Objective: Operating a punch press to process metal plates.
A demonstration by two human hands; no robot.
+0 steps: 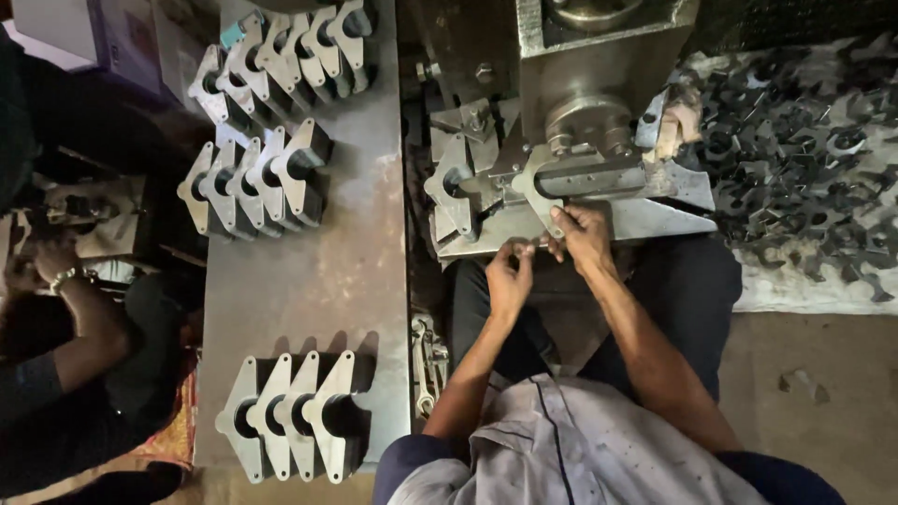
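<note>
- Grey shirt cloth (571,449) is filling the near edge of my view, and both forearms are reaching out from it toward the press.
- My left hand (510,276) is pinching narrowly at the near edge of the flat steel bed plate (655,220); whether anything small is sitting between the fingertips, I cannot tell.
- My right hand (582,234) is gripping the lower lobe of a flat cut-out metal blank (538,178), which is lying on the die under the press head (599,122).
- Both hands are working just beside the ram, so I judge a pinch likely if the head drops while the fingers are this close.
- The blank is looking slightly skewed to me; a crooked seat could be giving a bad stamping.
- To the left, finished blanks are standing on edge in rows (257,178) on a steel table (309,281), and another person's arm (75,318) is working beside it.
- Far right, a loose heap of dark blanks (804,159) is lying near the bed.
</note>
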